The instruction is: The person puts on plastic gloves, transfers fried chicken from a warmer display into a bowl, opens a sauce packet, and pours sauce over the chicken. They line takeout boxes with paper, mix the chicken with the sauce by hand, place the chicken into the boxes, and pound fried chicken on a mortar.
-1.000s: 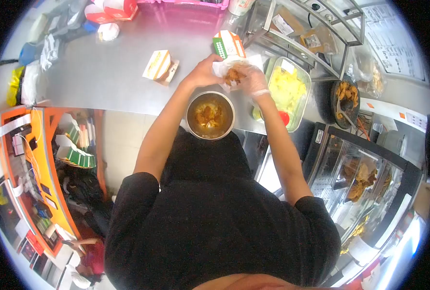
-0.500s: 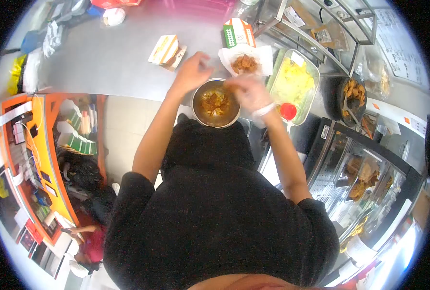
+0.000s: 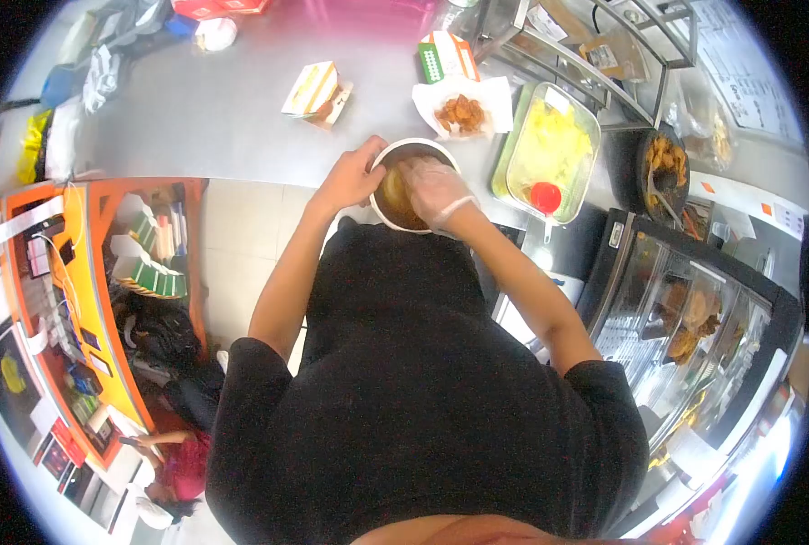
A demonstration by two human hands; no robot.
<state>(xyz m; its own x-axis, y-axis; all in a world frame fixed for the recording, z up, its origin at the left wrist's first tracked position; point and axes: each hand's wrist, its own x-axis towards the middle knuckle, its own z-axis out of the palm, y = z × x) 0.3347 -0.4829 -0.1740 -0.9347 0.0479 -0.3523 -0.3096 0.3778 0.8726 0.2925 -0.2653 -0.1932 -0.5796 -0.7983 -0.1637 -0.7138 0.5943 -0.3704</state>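
A round metal bowl (image 3: 392, 211) with a pale rim sits at the counter's front edge, close to my body. My left hand (image 3: 357, 171) holds its left rim, thumb over the edge. My right hand (image 3: 433, 189), in a clear thin glove, reaches down inside the bowl with bent fingers; the fingertips and what they touch are hidden. The brownish food seen in the bowl before is mostly covered by this hand. Behind the bowl, brown fried pieces (image 3: 460, 114) lie on white paper (image 3: 499, 102) in front of an open green, white and orange box (image 3: 448, 58).
A tray of shredded yellow-green food (image 3: 550, 145) holds a red cup (image 3: 545, 197). Another open carton (image 3: 315, 91) stands at the back left. A wire rack (image 3: 595, 64), a dark pan (image 3: 663, 173) and a glass display case (image 3: 686, 327) are rightward. Another person (image 3: 182, 463) is lower left.
My left hand has come down onto the bowl's left rim. My right hand has moved from the right rim into the bowl. The bowl has shifted slightly up and right in view.
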